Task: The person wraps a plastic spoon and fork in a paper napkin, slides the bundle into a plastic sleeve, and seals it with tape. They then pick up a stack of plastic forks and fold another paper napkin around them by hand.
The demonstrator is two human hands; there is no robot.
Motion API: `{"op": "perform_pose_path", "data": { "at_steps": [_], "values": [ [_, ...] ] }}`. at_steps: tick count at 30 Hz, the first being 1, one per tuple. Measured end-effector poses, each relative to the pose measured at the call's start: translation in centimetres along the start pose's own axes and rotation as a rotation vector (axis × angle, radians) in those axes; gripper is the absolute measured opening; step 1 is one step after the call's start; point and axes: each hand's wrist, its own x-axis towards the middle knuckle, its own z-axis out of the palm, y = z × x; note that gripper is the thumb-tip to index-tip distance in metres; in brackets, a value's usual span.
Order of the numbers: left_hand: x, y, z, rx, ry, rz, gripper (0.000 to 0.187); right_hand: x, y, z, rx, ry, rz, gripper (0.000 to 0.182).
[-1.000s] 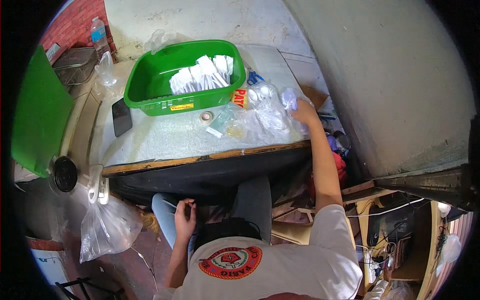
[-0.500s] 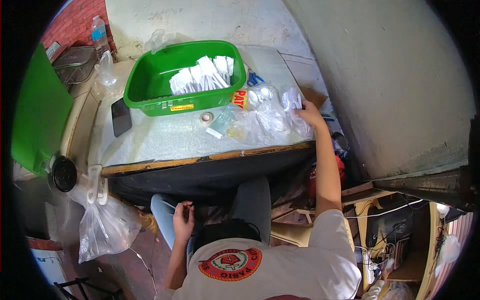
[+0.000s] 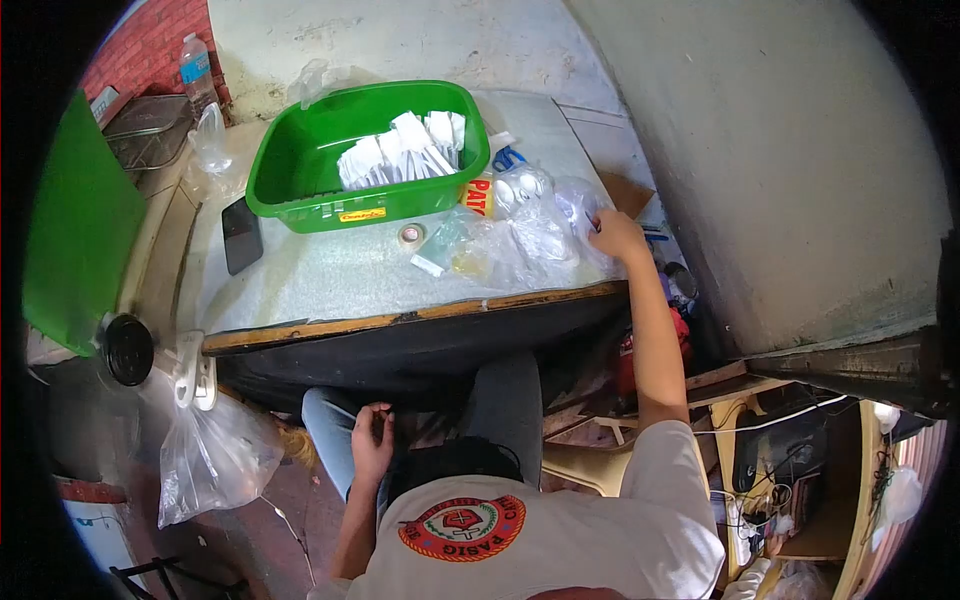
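My right hand (image 3: pixel 618 236) is at the right side of the table, its fingers closed at the edge of a clear plastic bag (image 3: pixel 578 205); what they hold, if anything, is too small to make out. Beside it lie more clear bags (image 3: pixel 545 235), one with white plastic spoons (image 3: pixel 522 187). My left hand (image 3: pixel 373 440) rests over my thigh with its fingers curled, and its contents are hidden. A green basin (image 3: pixel 330 212) holds many white paper-wrapped bundles (image 3: pixel 400 152).
A phone (image 3: pixel 242 236) and a tape roll (image 3: pixel 411 236) lie on the table (image 3: pixel 330 290). Blue scissors (image 3: pixel 508 158) are right of the basin. A bottle (image 3: pixel 198 72) stands at the back left. A plastic bag (image 3: pixel 215 465) hangs at the left edge. A wall (image 3: pixel 790 180) rises on the right.
The white paper strips near my right hand are no longer visible there. My right hand has shifted slightly down and its fingers have curled in. My left hand has barely moved.
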Motion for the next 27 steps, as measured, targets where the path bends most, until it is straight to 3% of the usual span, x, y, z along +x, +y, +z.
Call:
{"op": "perform_pose_path", "data": {
  "at_steps": [3, 5, 12, 17, 23, 27],
  "values": [
    [-0.2, 0.3, -0.2, 0.021, 0.008, 0.033, 0.016, 0.1, -0.5, -0.4, -0.031, 0.028, 0.046, 0.026],
    [-0.4, 0.2, -0.5, 0.029, 0.014, 0.026, 0.016, -0.3, -0.7, -1.0, 0.071, 0.181, 0.094, 0.025],
    [-0.7, -0.4, -0.5, -0.046, 0.032, -0.073, 0.016, 0.5, -0.4, -0.6, 0.139, 0.192, 0.147, 0.026],
    [-1.3, -1.4, -0.5, -0.008, 0.041, -0.020, 0.016, -0.6, -0.1, -0.3, 0.173, 0.263, 0.195, 0.027],
    [-1.1, -1.3, -0.7, -0.049, 0.018, -0.082, 0.016, -1.1, 0.9, 1.7, 0.518, 0.442, 0.068, 0.023],
    [-1.1, -1.0, -0.8, -0.061, 0.021, -0.081, 0.016, -1.2, 1.1, 3.4, 0.475, 0.564, 0.013, 0.024]
  ]
}}
